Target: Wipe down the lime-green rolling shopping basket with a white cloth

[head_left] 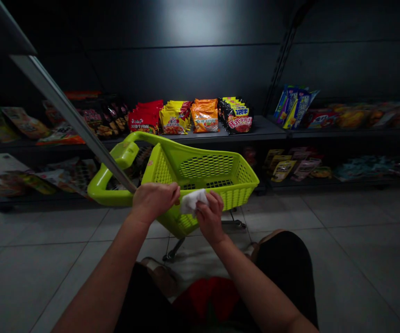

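Observation:
A small lime-green shopping cart (207, 157) stands right in front of me, its basket pierced with holes and holding nothing that I can see. My left hand (154, 199) is closed over the near rim of the basket, close to the handle end. In my right hand (211, 215) is a crumpled white cloth (192, 201), pinched between the fingers and held against the outside of the cart's near side. A grey metal pole (78, 125) slants down from the upper left and ends beside my left hand.
Behind the cart, a dark shelf (265, 130) carries red, yellow, orange and black noodle packets (205, 115). Blue snack bags (295, 107) stand farther right. Other packets (283, 167) lie on the lower shelf. My knees flank the cart above a tiled floor (353, 259).

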Tool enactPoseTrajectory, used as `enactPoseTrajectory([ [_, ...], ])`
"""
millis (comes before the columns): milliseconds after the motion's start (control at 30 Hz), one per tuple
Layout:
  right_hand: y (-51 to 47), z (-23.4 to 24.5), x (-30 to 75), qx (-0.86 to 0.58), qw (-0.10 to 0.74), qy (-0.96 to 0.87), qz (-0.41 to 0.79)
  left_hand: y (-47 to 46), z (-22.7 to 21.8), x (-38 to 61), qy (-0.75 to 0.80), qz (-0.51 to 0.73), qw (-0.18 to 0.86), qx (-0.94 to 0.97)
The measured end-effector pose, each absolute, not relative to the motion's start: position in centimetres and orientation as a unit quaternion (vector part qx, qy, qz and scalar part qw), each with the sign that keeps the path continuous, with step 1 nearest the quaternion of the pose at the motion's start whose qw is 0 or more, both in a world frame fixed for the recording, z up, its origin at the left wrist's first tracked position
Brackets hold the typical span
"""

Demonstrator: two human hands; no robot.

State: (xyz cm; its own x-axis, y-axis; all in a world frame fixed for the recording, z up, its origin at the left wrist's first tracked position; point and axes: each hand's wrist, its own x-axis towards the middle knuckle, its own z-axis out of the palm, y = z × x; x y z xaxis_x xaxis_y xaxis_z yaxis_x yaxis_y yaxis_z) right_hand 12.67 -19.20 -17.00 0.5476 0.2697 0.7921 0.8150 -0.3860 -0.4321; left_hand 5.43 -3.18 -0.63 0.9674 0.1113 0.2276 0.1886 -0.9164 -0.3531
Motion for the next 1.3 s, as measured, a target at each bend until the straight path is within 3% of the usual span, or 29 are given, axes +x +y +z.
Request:
enactPoseTrajectory([
  [200, -19.4, -12.9, 15.0, -0.793, 0.317, -0.431, -0.291, -3.4, -0.5, 5.0, -0.049, -0.096, 0.189, -0.976],
  [500, -36.9, -14.0, 26.9, -0.890, 0.210, -0.318, -0.252, -2.4, -0.6, 4.6, -0.072, -0.079, 0.190, -0.976],
  [667, -36.5, -16.9, 27.1, -0.878, 0.333, -0.194, -0.284, -2.9, -0.1, 4.9, -0.078, -0.061, 0.176, -0.979],
  [767, -30.9, -19.5, 22.6, -0.821, 0.442, -0.120, -0.340, -3.3, 0.2, 5.3, -0.073, -0.043, 0.163, -0.983],
  [867, -24.3, -21.2, 16.8, -0.787, 0.520, -0.131, -0.304, -4.0, 0.5, 5.7, -0.062, -0.028, 0.158, -0.985],
  [1067, -22.4, -22.5, 13.3, -0.742, 0.560, -0.345, -0.126, -5.8, 1.0, 6.2, -0.038, 0.015, 0.154, -0.987],
  [1200, -28.9, -21.9, 19.0, -0.727, 0.621, -0.115, -0.271, -6.2, 1.2, 6.3, -0.036, 0.023, 0.156, -0.987],
  [1300, -30.2, -20.7, 22.3, -0.729, 0.619, -0.041, -0.290, -6.3, 1.1, 6.4, -0.028, 0.018, 0.154, -0.988],
])
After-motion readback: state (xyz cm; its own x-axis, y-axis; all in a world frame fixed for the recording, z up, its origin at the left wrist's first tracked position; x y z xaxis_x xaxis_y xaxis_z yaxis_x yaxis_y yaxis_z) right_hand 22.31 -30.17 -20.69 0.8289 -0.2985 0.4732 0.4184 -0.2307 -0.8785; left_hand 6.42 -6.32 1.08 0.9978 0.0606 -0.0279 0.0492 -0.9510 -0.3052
